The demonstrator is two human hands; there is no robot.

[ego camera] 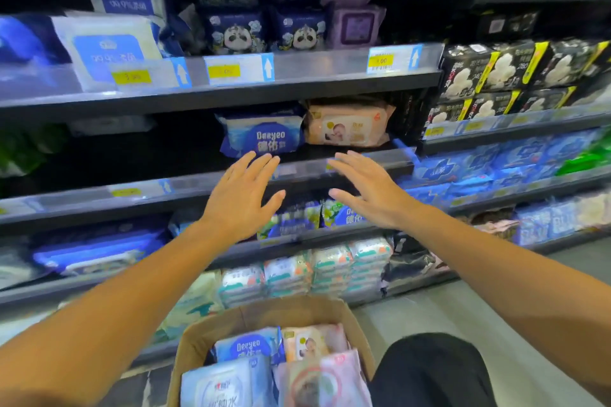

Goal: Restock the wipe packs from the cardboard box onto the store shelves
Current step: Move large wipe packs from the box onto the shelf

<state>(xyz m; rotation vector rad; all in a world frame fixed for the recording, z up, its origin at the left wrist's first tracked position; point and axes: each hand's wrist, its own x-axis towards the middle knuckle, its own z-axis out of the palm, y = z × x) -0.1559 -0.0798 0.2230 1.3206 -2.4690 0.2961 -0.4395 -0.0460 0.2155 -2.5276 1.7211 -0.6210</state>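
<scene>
I have both hands raised in front of the store shelves, holding nothing. My left hand (243, 196) is spread flat with straight fingers, its fingertips reaching up near the front edge of the middle shelf (185, 187), just below a blue Deeyeo wipe pack (263, 137) lying on that shelf. My right hand (367, 190) is likewise open and empty, palm turned inward, fingers straight, apart from the left with a gap between them. Beside the blue pack on the same shelf lies a peach baby wipe pack (347, 125), the two touching or nearly so. Below my arms stands the cardboard box (264, 314), open at the top, with more wipe packs upright in it: a blue Deeyeo pack (248, 349) at the back left, a peach pack (307, 342) next to it, a pale blue pack (218, 383) in front and a pink pack (325, 380) at the front right. On the shelf above, panda-printed dark packs (238, 31) stand behind yellow price tags (224, 70). My dark-clothed knee (433, 370) is just beside the box on the right.
</scene>
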